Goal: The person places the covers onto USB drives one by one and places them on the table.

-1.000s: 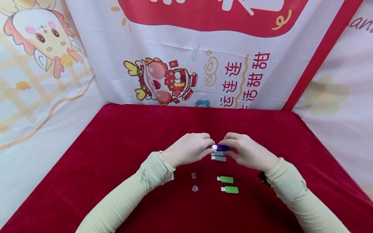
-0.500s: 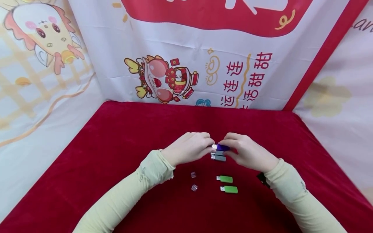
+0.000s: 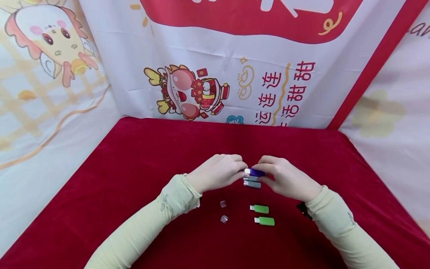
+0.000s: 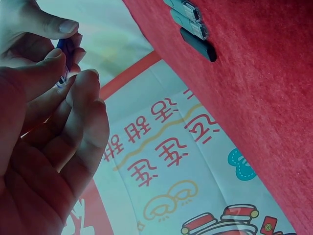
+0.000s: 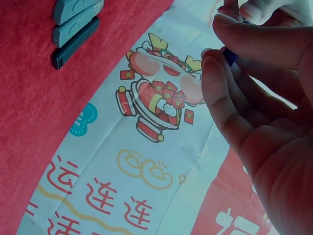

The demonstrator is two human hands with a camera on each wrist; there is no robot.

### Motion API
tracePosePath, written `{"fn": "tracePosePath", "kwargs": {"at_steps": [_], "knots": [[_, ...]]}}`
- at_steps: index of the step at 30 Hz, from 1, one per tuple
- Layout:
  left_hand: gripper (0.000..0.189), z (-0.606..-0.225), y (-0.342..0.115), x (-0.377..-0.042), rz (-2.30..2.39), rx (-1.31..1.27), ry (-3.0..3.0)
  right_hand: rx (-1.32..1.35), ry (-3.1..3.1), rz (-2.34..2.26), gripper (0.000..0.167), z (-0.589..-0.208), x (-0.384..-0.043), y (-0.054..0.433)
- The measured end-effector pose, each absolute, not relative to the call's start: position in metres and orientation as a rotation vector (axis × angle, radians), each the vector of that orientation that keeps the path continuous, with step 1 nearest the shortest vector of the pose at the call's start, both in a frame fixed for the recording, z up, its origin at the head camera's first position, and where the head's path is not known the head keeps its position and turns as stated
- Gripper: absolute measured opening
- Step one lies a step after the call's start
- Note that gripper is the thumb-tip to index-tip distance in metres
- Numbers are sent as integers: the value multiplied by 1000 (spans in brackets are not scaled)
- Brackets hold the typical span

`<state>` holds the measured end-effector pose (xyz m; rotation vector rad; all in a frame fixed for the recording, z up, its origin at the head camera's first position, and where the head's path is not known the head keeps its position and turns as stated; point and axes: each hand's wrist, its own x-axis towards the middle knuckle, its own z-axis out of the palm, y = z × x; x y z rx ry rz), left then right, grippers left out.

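Observation:
A purple USB stick (image 3: 257, 172) is held up between the two hands, its bright plug end pointing left. My right hand (image 3: 288, 178) grips the purple body between thumb and fingers. My left hand (image 3: 217, 171) pinches at the plug end; in the left wrist view its thumb and fingers close round the tip, where something clear and shiny shows. Beneath the held stick, grey USB sticks (image 3: 252, 184) lie side by side on the red cloth. Both wrist views show clear caps or plugs at their ends and a black USB stick (image 4: 198, 45) alongside them.
Nearer the body lie two green USB sticks, one (image 3: 261, 209) behind the other (image 3: 266, 221), plugs facing left. Left of them are two small clear caps, one farther (image 3: 223, 204) and one nearer (image 3: 224, 219). Printed cloth walls (image 3: 208, 45) enclose the red-covered table (image 3: 161, 149).
The hands keep nearly the same pose on the purple USB stick. The whole view shifts slightly with the head; the things on the table stay where they were.

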<state>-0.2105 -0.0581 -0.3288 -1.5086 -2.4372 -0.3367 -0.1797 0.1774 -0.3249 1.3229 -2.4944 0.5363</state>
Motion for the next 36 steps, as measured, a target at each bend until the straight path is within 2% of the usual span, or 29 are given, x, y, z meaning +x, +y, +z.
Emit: {"fn": "tracePosePath", "kwargs": {"at_steps": [22, 36], "knots": [[17, -327, -59, -211, -297, -1561, -2357, 1336, -2419, 516, 35, -326, -178, 173], [23, -332, -55, -212, -273, -1501, -2477, 1318, -2557, 638, 35, -329, -184, 179]]}}
